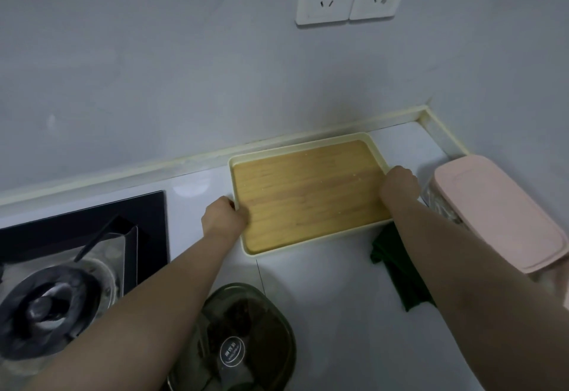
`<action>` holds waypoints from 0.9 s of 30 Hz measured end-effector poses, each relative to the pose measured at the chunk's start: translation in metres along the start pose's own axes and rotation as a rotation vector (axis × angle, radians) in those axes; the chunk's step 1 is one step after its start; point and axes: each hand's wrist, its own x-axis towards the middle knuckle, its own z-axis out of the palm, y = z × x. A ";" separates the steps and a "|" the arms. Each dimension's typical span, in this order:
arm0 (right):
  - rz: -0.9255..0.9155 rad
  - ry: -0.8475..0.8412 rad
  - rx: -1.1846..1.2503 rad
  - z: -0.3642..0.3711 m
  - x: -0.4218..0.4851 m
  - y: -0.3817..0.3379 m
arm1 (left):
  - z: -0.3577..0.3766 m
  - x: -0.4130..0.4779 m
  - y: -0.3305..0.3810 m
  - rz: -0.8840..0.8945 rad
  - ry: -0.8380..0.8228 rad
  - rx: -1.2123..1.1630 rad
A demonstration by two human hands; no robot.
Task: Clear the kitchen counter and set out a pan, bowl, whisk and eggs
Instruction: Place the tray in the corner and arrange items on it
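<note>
A rectangular tray [303, 147] with a cream rim and a wooden floor lies on the white counter against the wall. My left hand [223, 216] grips its left rim, thumb inside on the wood. At the opposite side my right hand [398, 183] grips the right rim with its fingers curled over the edge. The tray holds nothing. No pan, bowl, whisk or eggs show as separate items.
A black gas hob [147, 206] with a lidded pot [52, 307] sits at the left. A glass container with a dark lid [246, 344] stands near the front edge. A dark green cloth [397, 270] lies under my right forearm. A pink-lidded box [498, 209] fills the right corner.
</note>
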 end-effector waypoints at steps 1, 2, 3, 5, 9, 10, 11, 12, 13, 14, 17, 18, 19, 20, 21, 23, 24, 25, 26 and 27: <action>-0.002 -0.001 -0.002 -0.002 0.000 0.000 | -0.001 0.001 0.000 -0.005 -0.013 0.002; -0.010 0.003 -0.005 -0.004 -0.002 -0.001 | -0.003 0.001 0.001 -0.013 -0.029 0.000; -0.017 0.013 -0.008 -0.007 -0.003 -0.002 | -0.004 0.002 0.002 -0.028 -0.040 -0.006; -0.030 0.032 -0.009 -0.012 -0.010 -0.006 | -0.009 0.002 0.002 -0.069 -0.051 -0.034; -0.061 0.019 0.015 -0.023 -0.024 -0.011 | -0.027 -0.003 0.003 -0.135 -0.044 -0.141; -0.067 0.018 0.027 -0.026 -0.027 -0.011 | -0.032 -0.005 0.004 -0.126 -0.034 -0.141; -0.074 0.019 0.039 -0.030 -0.030 -0.012 | -0.038 -0.007 0.004 -0.114 -0.019 -0.139; -0.084 0.019 0.048 -0.033 -0.035 -0.012 | -0.043 -0.011 0.003 -0.107 -0.002 -0.139; -0.091 0.018 0.056 -0.037 -0.040 -0.012 | -0.048 -0.013 0.003 -0.097 0.015 -0.136; -0.099 0.023 0.063 -0.041 -0.045 -0.013 | -0.051 -0.017 0.003 -0.088 0.030 -0.125; -0.128 0.057 0.089 -0.053 -0.064 -0.013 | -0.062 -0.032 0.000 -0.046 0.075 -0.080; -0.138 0.066 0.092 -0.058 -0.072 -0.014 | -0.066 -0.039 -0.002 -0.033 0.087 -0.072; -0.136 0.070 0.084 -0.061 -0.075 -0.015 | -0.069 -0.042 -0.004 -0.025 0.096 -0.056; -0.129 0.068 0.074 -0.064 -0.080 -0.017 | -0.072 -0.046 -0.006 -0.022 0.102 -0.042; -0.131 0.069 0.069 -0.068 -0.087 -0.019 | -0.077 -0.053 -0.010 -0.014 0.111 -0.032; -0.144 0.076 0.070 -0.076 -0.102 -0.023 | -0.089 -0.064 -0.019 0.001 0.137 -0.004; -0.154 0.085 0.081 -0.080 -0.110 -0.024 | -0.097 -0.070 -0.024 0.008 0.158 0.009; -0.162 0.092 0.090 -0.083 -0.117 -0.026 | -0.104 -0.076 -0.028 0.019 0.173 0.019; -0.171 0.098 0.096 -0.086 -0.126 -0.028 | -0.111 -0.082 -0.032 0.034 0.186 0.023; -0.175 0.099 0.100 -0.089 -0.135 -0.029 | -0.118 -0.088 -0.036 0.048 0.194 0.024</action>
